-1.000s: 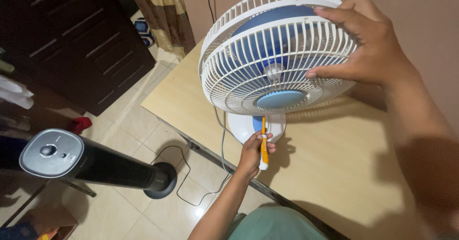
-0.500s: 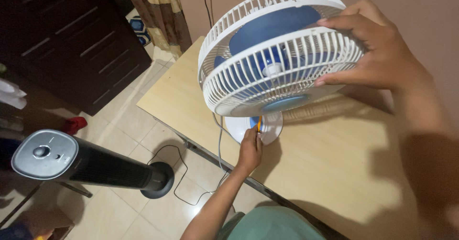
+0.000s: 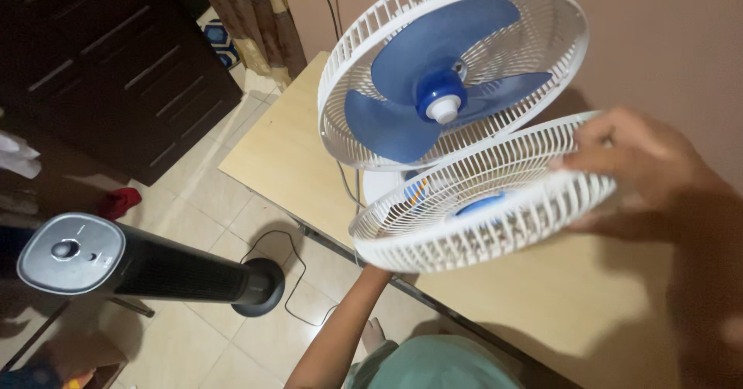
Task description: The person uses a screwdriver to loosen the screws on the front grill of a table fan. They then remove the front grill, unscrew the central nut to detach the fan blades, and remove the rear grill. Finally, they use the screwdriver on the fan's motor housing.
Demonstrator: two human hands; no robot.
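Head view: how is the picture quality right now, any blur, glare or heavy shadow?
Head view: the right hand is motion-blurred and dim at the frame edge; the front grille it holds blurs along its near rim; the blue blades stay fairly sharp; soft shadows lie on the table; a bright glare spot shows on the floor tiles.

The front grille (image 3: 480, 203) in the right hand (image 3: 642, 168) looks like smooth white plastic, as does the rear cage (image 3: 542, 41) above it; the blades (image 3: 418, 71) are glossy blue plastic. Under the hand, the table (image 3: 557, 296) shows pale matt wood laminate. Left of it, the floor (image 3: 224, 203) is glossy tile.
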